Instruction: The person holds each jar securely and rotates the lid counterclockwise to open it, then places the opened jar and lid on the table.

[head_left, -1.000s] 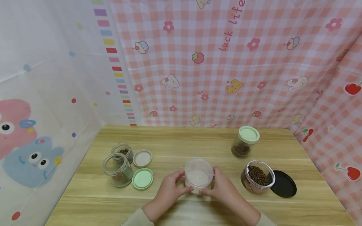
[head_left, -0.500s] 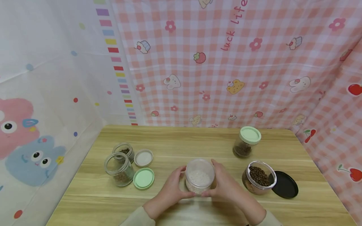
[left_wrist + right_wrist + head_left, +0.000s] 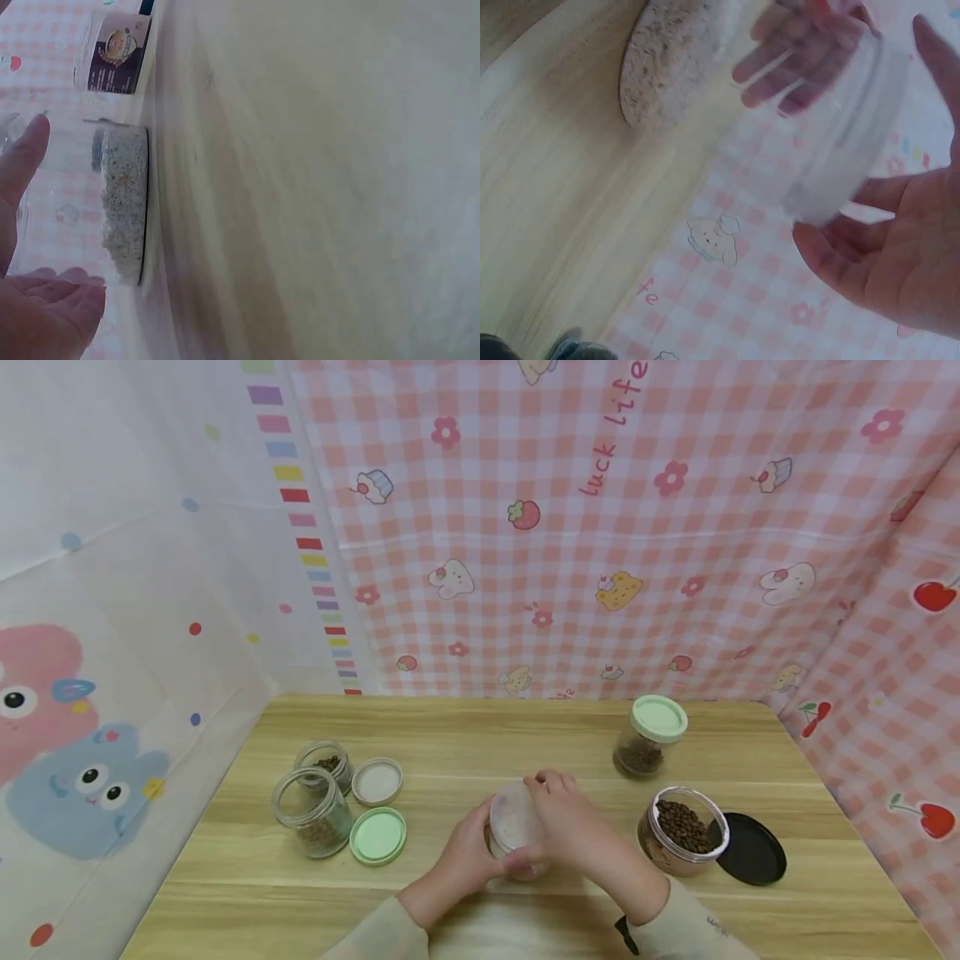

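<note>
A clear jar (image 3: 60, 202) stands on the table between both hands, its bottom layered with whitish, rice-like grains (image 3: 124, 199). The translucent lid (image 3: 512, 817) sits on its top. My left hand (image 3: 468, 850) holds the jar's left side, thumb in front; through the clear wall its fingers show in the right wrist view. The right hand (image 3: 576, 822) grips the lid from the right and above, fingers at the far edge and thumb at the near side. In the right wrist view the right fingers (image 3: 832, 259) lie along the lid's edge, the palm facing it.
Left stand two open glass jars (image 3: 318, 818) with dark contents, beside a green lid (image 3: 378, 836) and a whitish lid (image 3: 377, 782). Right are an open tub (image 3: 678, 839) of coffee beans, a black lid (image 3: 752, 850) and a green-lidded jar (image 3: 645, 747). Patterned cloths (image 3: 480, 543) surround the table.
The right hand has come up from the jar's right side onto the lid, its wrist turned. The left hand has closed in around the jar, which stays in about the same place.
</note>
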A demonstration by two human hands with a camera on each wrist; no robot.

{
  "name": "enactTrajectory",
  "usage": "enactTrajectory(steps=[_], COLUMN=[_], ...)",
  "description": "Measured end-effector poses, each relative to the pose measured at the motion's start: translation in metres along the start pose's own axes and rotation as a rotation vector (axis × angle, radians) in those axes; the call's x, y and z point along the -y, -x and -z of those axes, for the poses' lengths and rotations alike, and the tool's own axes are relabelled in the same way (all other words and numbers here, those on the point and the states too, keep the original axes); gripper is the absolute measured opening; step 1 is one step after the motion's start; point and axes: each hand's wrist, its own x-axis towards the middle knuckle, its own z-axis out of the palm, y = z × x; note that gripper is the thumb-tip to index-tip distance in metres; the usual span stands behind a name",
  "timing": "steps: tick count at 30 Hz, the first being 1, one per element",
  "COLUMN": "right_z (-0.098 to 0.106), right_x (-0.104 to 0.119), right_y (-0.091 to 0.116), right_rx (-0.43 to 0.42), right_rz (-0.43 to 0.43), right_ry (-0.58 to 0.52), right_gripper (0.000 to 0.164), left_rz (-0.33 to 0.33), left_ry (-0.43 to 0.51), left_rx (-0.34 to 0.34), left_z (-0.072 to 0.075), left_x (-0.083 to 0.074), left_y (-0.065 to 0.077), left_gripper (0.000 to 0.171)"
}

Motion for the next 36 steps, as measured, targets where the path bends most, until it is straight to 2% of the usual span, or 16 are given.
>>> enactTrajectory(steps=[6,15,23,27,33,34,36], right_z=[-0.003,-0.003,-0.002,0.001,0.009,0.01,0.012], right_x=[0.007,0.003,-0.002,-0.006,-0.016,-0.016,-0.014], right_y=[-0.007,-0.011,-0.014,-0.014,-0.014,-0.014,-0.013], right_rx=[-0.017,0.009,0.019,0.07,0.143,0.156,0.167], right_rz=[-0.007,0.017,0.053,0.149,0.418,0.431,0.397], right_ry=[0.016,0.055,0.015,-0.026,-0.042,-0.046,-0.046], right_gripper=[0.1,0.104,0.103,0.103,0.093,0.093,0.097], left_rz=[0.0,-0.005,-0.003,-0.004,-0.034,-0.037,-0.042], left_ry=[-0.014,-0.022,0.002,0.036,0.024,0.017,0.01], left_rx=[0.009,0.041,0.05,0.075,0.092,0.091,0.09], left_z=[0.004,0.006,0.007,0.01,0.012,0.012,0.012], left_x=[0.001,0.0,-0.002,-0.002,0.002,0.002,0.003], left_y=[-0.002,-0.005,-0.008,-0.009,-0.008,-0.008,-0.008], left_gripper=[0.097,0.091,0.093,0.095,0.099,0.1,0.098])
